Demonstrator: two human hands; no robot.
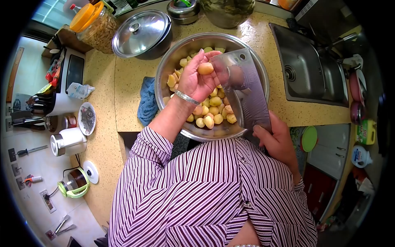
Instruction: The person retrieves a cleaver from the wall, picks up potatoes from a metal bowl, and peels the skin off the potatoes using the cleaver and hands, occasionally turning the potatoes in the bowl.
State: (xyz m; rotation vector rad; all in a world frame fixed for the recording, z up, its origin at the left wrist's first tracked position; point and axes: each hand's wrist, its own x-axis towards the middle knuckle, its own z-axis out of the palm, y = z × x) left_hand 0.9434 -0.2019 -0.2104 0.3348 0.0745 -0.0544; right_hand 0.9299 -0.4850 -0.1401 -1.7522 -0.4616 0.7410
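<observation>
Over a large steel bowl (161, 74), my left hand (197, 80) holds a small peeled potato (205, 68) in its upturned, curled fingers. A metal bangle is on that wrist. My right hand (277, 140) is closed on the handle end of a wide cleaver (251, 92), at the bowl's right side. The blade slants up and left, its far end close to my left fingertips. Below both, many peeled potatoes (214, 110), some of them cut, lie in the bowl. The blade hides part of them.
A blue cloth (148, 101) lies left of the bowl. Behind stand a lidded pot (142, 35), an orange-lidded jar (96, 31) and a glass vessel (227, 10). The sink (304, 61) is at right. A small dish (87, 118) and white kettle (68, 141) are at left.
</observation>
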